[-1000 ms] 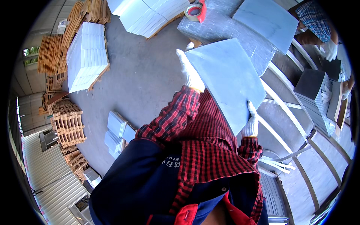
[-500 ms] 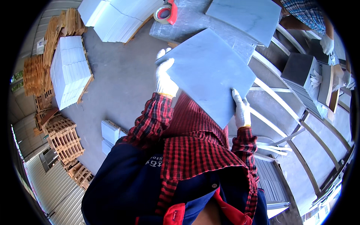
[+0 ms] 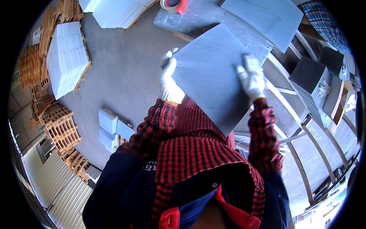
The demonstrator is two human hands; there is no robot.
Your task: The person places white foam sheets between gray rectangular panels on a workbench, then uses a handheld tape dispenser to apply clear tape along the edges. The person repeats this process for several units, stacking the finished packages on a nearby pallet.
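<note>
Both gloved hands, left hand (image 3: 170, 82) and right hand (image 3: 251, 78), seemingly clamp the grey tile (image 3: 213, 74) held between them.

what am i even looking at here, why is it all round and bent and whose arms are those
The picture comes from a wide fisheye camera worn on a person's head, looking down, so straight edges bend near the rim. The arms in red checked sleeves are that person's own. Both hands wear white gloves: the left hand and the right hand grip opposite edges of a large flat grey tile. Beyond it lies a table covered in clear plastic sheet with another grey tile and a roll of tape. On the concrete floor stand stacks of white boxes and wooden pallets.
</note>
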